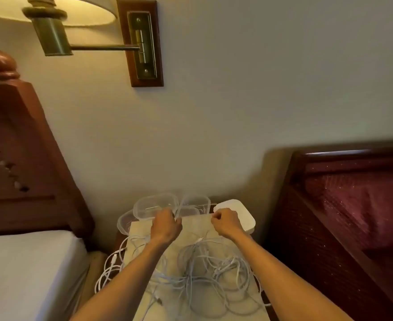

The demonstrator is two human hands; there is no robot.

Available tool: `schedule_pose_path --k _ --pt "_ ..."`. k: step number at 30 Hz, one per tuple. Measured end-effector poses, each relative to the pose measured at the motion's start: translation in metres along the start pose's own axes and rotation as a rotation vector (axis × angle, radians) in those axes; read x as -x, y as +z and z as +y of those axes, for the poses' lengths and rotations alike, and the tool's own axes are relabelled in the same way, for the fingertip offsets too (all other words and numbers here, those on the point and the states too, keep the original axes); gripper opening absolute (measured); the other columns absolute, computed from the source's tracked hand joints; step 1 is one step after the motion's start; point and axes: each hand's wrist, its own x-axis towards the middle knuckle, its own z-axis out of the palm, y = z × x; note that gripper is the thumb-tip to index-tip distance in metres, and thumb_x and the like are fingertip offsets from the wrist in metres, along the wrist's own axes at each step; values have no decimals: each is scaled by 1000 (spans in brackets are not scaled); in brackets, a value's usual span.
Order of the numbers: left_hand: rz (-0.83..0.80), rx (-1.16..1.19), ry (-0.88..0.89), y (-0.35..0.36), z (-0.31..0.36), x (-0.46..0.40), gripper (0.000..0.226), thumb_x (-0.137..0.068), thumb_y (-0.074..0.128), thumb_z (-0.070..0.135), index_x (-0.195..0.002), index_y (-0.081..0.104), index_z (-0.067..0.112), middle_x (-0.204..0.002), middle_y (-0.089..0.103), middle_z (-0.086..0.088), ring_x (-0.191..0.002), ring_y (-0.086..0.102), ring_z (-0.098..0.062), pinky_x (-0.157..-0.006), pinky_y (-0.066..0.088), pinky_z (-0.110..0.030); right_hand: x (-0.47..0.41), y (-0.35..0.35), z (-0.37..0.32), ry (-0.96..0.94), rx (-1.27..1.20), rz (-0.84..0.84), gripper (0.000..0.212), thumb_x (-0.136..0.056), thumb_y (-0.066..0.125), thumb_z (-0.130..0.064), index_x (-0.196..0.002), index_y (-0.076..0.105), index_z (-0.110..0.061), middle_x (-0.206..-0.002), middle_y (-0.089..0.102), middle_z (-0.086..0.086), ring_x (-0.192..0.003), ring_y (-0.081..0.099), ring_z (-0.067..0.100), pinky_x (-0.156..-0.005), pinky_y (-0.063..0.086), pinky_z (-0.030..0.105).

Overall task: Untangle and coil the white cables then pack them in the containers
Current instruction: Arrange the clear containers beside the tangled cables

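A tangle of white cables [204,272] sprawls over a pale cloth [197,225] on a small table, with loops hanging off its left edge. My left hand [165,224] and my right hand [225,222] are raised over the far side of the cloth, each pinching a thin stretch of white cable that runs taut between them. Clear plastic containers [155,205] stand at the table's far edge, just beyond my left hand. A white lid [241,213] lies behind my right hand.
A made bed [26,274] with a wooden headboard [21,163] stands close on the left. A dark red upholstered seat [353,205] flanks the right. A wall lamp [58,24] on a brass arm hangs above.
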Motion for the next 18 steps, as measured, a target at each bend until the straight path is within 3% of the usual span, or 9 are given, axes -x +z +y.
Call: schedule_pose_path --k 2,4,6,9,13,18 --pt "45 -40 -61 10 -5 -9 39 -89 56 44 -79 65 7 -76 67 -14 -75 66 -35 -68 52 -39 -13 11 1 33 -40 3 22 -91 56 -15 -91 70 1 -92 69 18 -86 67 37 -81 57 49" --pt "44 -45 -121 17 -8 -13 48 -90 54 49 -74 67 5 -72 67 -14 -74 66 -35 -70 55 -39 -21 22 0 66 -16 -4 15 -91 56 -23 -80 61 -13 -87 62 10 -93 67 35 -83 56 42" --pt "17 -33 -146 25 -11 -20 53 -90 51 51 -69 66 5 -66 66 -14 -67 66 -34 -71 56 -40 -34 36 4 84 6 6 28 -92 56 -29 -68 46 -20 -83 54 6 -94 67 36 -81 52 39" --pt "8 7 -126 30 -13 -27 53 -91 52 48 -60 65 7 -54 64 -10 -55 66 -29 -69 58 -40 -48 47 8 108 -14 21 26 -92 59 -31 -76 55 -10 -86 62 11 -90 67 36 -82 56 42" --pt "10 108 -114 29 -9 -27 41 -92 58 32 -57 65 10 -48 63 -5 -45 64 -22 -63 59 -39 -51 51 8 133 -51 87 29 -91 60 -18 -65 47 -14 -86 69 17 -82 69 34 -76 57 40" --pt "100 307 -52 3 10 -2 39 -92 61 29 -56 65 14 -46 62 -1 -39 61 -17 -54 59 -41 -21 21 -8 59 -144 176 27 -92 58 -16 -74 64 3 -71 69 18 -72 66 33 -75 54 45"
